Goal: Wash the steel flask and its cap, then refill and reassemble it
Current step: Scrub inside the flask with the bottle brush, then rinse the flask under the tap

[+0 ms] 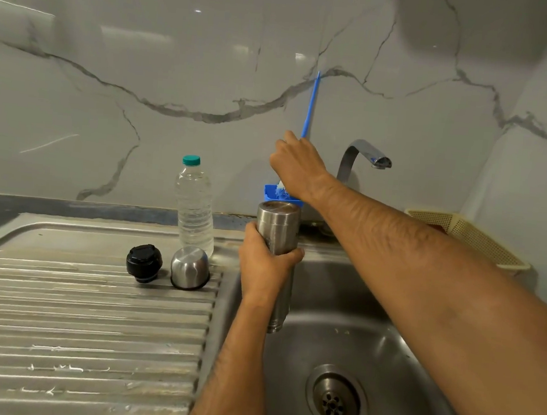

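Steel flask (277, 229) stands upright over the sink (372, 315), its open top up, with the left hand (265, 266) wrapped tight around it. Right hand (299, 166) grips the blue bottle brush (309, 111) above. Wet fingers could slip, and the flask might drop.

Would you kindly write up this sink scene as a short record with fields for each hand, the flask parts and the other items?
left hand: left hand grips the steel flask, upright over the sink, mouth open
right hand: right hand holds the blue bottle brush, handle up, bristles just above the flask mouth
flask parts: black stopper and steel cap, mouth down, side by side on the drainboard
water bottle: plastic bottle, green lid on, behind the steel cap
tap: tap, no water visible
basket: cream basket, far right
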